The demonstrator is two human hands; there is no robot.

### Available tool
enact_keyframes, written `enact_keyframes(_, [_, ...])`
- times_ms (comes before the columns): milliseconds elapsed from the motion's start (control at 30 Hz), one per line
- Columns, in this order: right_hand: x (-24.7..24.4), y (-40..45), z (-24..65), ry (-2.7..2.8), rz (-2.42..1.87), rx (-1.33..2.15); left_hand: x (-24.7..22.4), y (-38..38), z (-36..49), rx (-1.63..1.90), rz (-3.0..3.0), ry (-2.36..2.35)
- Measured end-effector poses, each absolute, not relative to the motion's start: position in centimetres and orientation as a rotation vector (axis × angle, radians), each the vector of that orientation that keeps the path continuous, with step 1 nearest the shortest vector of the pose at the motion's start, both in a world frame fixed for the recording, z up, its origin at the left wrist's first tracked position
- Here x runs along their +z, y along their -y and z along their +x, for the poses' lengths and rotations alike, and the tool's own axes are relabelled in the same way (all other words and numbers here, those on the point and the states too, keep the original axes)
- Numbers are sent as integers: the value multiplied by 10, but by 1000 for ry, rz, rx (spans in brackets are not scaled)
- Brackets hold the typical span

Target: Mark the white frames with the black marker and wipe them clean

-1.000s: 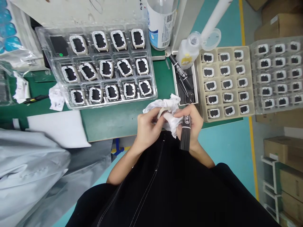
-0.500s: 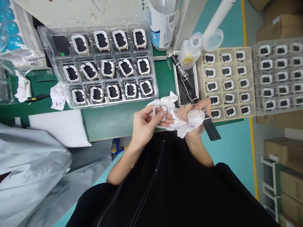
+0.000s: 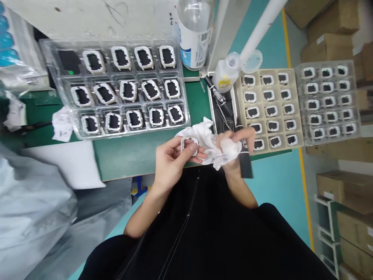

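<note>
A white square frame is pinched between the thumb and fingers of my left hand. My right hand is closed on a crumpled white cloth, which stretches over to the fingers of my left hand. A black brush with dark bristles points down at my right hand, its handle passing by the fingers; whether they grip it is hard to see. Behind my hands lies a clear tray of similar white frames on black pads, one compartment showing only a black pad.
A beige tray and another clear tray hold more frames on the right. A large bottle, a small bottle and a box with black markers stand behind my right hand. White sheet at the left table edge.
The view has shifted, so tray and hands appear a little further left. The brush has swung from slanting right to pointing nearly straight down. The frame and cloth are still held.
</note>
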State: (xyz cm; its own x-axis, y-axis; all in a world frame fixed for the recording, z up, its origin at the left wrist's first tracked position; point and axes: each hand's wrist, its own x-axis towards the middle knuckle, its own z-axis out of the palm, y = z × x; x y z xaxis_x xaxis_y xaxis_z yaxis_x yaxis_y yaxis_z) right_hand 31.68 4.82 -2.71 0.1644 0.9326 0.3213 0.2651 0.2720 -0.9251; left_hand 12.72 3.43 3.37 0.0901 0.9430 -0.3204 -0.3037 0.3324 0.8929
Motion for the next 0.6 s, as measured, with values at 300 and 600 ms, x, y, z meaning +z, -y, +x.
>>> enact_keyframes(300, [-35, -51, 313, 1779, -1476, 68, 41, -32, 121, 1179, 742, -1101])
enact_keyframes(600, [-33, -45, 315, 1920, -1424, -41, 40, -36, 117, 1194, 744, -1121])
